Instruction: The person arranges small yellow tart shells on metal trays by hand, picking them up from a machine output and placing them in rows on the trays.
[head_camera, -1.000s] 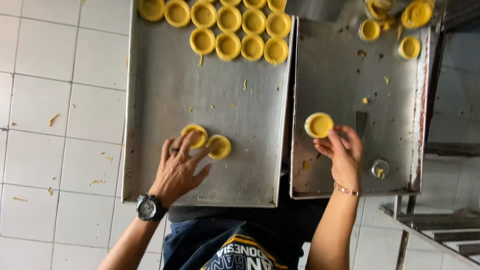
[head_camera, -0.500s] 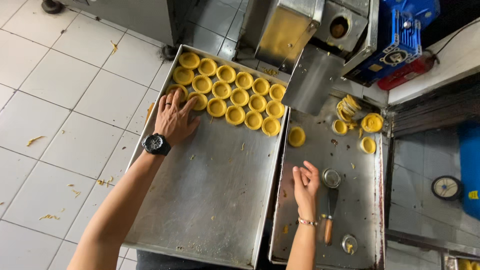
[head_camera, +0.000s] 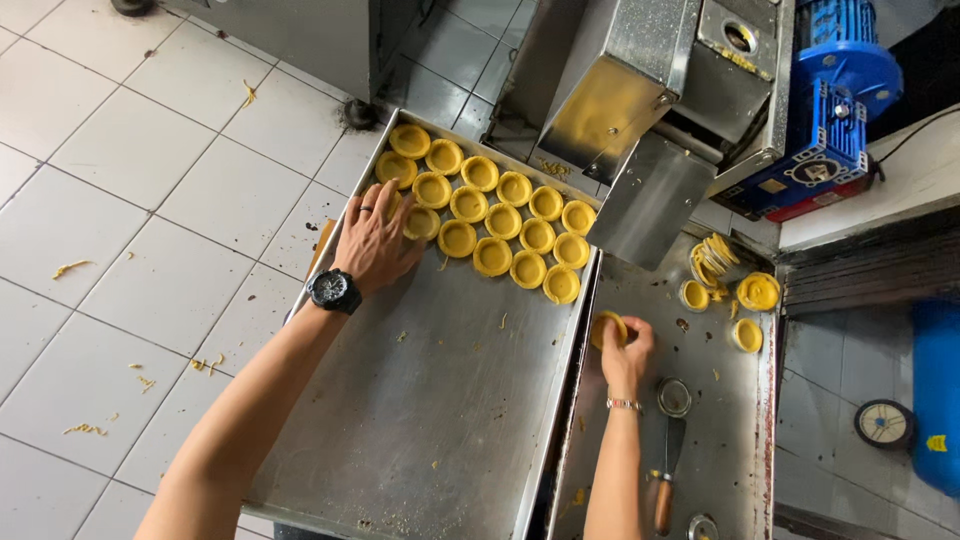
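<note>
My left hand (head_camera: 375, 238), with a black wristwatch, lies flat on the big metal tray (head_camera: 420, 420), its fingers among the left end of the rows of yellow tart shells (head_camera: 500, 225). It touches a shell there, though whether it grips one is hidden. My right hand (head_camera: 625, 350) is on the smaller right tray (head_camera: 730, 440) and closes on a single yellow tart shell (head_camera: 605, 327) near that tray's left edge.
More yellow shells (head_camera: 722, 275) lie stacked and loose at the right tray's far end. A round metal cutter (head_camera: 674, 397) and a wooden-handled scraper (head_camera: 665, 480) sit near my right wrist. A steel machine (head_camera: 650, 110) with a blue motor (head_camera: 825, 110) stands behind; white floor tiles lie left.
My right hand has moved forward and taken hold of the lone shell on the right tray. My left hand stays at the rows of shells, shifted slightly.
</note>
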